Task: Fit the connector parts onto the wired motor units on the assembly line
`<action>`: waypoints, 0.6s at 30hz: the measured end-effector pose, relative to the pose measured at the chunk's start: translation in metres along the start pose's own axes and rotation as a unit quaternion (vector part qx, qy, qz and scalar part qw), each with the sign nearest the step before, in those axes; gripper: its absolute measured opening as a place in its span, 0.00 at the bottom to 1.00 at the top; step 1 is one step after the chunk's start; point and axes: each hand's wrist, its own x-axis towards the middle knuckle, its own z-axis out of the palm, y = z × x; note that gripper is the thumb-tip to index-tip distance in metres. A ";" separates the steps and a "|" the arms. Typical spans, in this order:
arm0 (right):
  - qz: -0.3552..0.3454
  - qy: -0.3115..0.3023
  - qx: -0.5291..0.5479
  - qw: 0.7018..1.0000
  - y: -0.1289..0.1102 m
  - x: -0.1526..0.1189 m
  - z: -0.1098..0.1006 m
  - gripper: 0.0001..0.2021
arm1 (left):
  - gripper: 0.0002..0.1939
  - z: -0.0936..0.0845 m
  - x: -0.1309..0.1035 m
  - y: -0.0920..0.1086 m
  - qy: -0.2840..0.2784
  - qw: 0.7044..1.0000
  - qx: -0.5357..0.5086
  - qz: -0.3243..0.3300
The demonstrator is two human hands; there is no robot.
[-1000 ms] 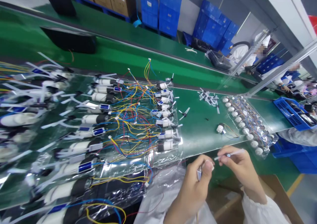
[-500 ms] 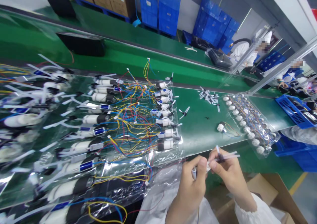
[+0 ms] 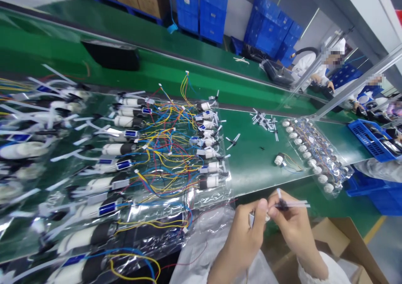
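Observation:
My left hand (image 3: 243,236) is closed around a small white-and-silver part (image 3: 252,219), mostly hidden by the fingers; a thin wire hangs below the hand. My right hand (image 3: 297,225) pinches a black tube connector (image 3: 282,204) with short translucent tubes sticking out of it. The fingertips of both hands meet in front of my body, off the bench's near edge. Whether the connector touches the part is hidden by the fingers. On the bench lie a loose white-capped motor with wires (image 3: 279,159) and a pile of similar tube connectors (image 3: 264,120).
Rows of white-and-black motors with coloured wires (image 3: 125,150) cover the bench's left side on clear plastic. Another bagged batch (image 3: 314,150) lies right. A blue crate (image 3: 373,139) stands beyond it, a cardboard box (image 3: 354,242) below. Co-workers (image 3: 314,68) sit far right.
Both hands have shifted slightly right and down in the view, still together with the same parts. A co-worker's hands at the far right have moved.

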 end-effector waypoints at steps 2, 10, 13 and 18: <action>-0.035 -0.008 -0.047 0.998 -0.004 0.000 -0.002 0.13 | 0.31 0.001 0.001 0.001 -0.022 1.000 0.014 -0.002; -0.105 -0.059 -0.130 0.984 -0.017 0.006 -0.012 0.11 | 0.30 -0.007 -0.001 0.015 -0.042 0.996 0.078 0.019; -0.111 -0.077 -0.146 0.980 -0.015 0.007 -0.012 0.12 | 0.29 -0.010 -0.001 0.018 -0.046 0.995 0.085 0.015; -0.151 -0.090 -0.200 0.964 -0.012 0.009 -0.010 0.14 | 0.29 -0.011 0.002 0.016 -0.043 0.992 0.117 -0.006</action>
